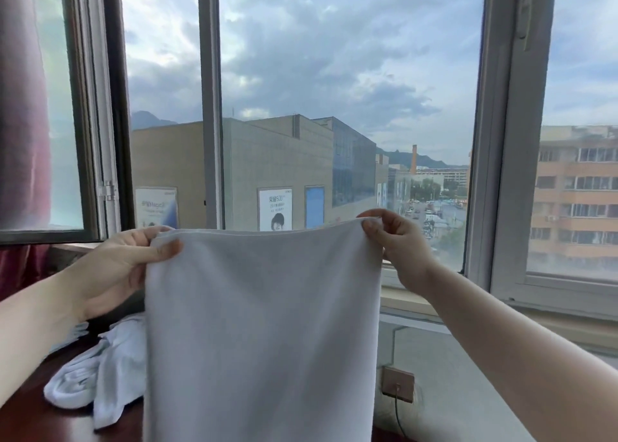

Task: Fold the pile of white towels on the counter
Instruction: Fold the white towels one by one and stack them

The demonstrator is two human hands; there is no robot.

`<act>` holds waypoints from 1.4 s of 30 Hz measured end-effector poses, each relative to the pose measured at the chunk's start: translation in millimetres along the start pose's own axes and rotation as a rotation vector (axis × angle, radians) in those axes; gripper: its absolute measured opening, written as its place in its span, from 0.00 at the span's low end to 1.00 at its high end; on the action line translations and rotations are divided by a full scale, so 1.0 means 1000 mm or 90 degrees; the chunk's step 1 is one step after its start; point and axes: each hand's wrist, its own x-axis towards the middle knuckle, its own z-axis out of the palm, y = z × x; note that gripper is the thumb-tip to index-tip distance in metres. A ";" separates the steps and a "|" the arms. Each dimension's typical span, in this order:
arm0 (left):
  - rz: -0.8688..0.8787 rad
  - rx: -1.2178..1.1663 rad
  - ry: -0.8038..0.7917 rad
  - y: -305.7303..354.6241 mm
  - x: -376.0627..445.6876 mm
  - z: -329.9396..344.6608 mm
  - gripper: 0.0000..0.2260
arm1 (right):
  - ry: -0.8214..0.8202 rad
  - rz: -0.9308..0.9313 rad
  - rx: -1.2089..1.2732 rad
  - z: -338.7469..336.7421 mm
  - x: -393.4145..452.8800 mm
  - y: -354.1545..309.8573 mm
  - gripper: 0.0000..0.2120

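The left hand (113,267) pinches the top left corner of a white towel (261,334), thumb in front and fingers curled behind the cloth. The right hand (398,244) pinches the top right corner the same way. The hands are held well apart at about the same height, so the top edge runs nearly straight between them and the towel hangs down flat in front of the person. Low on the left, partly behind the hanging towel, a crumpled pile of white towels (90,378) lies on the dark counter (30,418). Farther off, a large window (347,107) shows buildings under a cloudy sky.
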 end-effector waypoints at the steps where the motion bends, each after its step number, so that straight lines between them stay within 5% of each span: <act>1: 0.020 -0.015 0.023 0.001 -0.006 0.015 0.19 | 0.002 -0.007 0.002 -0.005 0.003 -0.002 0.07; 10: 0.203 -0.124 0.087 0.044 -0.038 0.131 0.07 | -0.040 -0.124 -0.014 -0.034 0.085 -0.068 0.08; 16: 0.176 -0.236 0.272 -0.006 -0.049 0.132 0.20 | -0.190 -0.092 -0.006 -0.016 0.114 -0.070 0.07; 23: 0.018 -0.200 0.415 -0.149 -0.089 0.104 0.23 | -0.299 0.050 -0.146 0.019 0.080 0.080 0.07; 30: -0.063 -0.095 0.554 -0.232 -0.079 0.041 0.11 | -0.289 0.128 -0.221 0.085 0.059 0.193 0.08; 34: -0.098 -0.015 0.598 -0.271 -0.063 -0.022 0.03 | -0.296 0.171 -0.270 0.149 0.066 0.249 0.09; 42: -0.252 0.106 0.623 -0.368 -0.013 -0.181 0.04 | -0.309 0.259 -0.425 0.306 0.090 0.383 0.06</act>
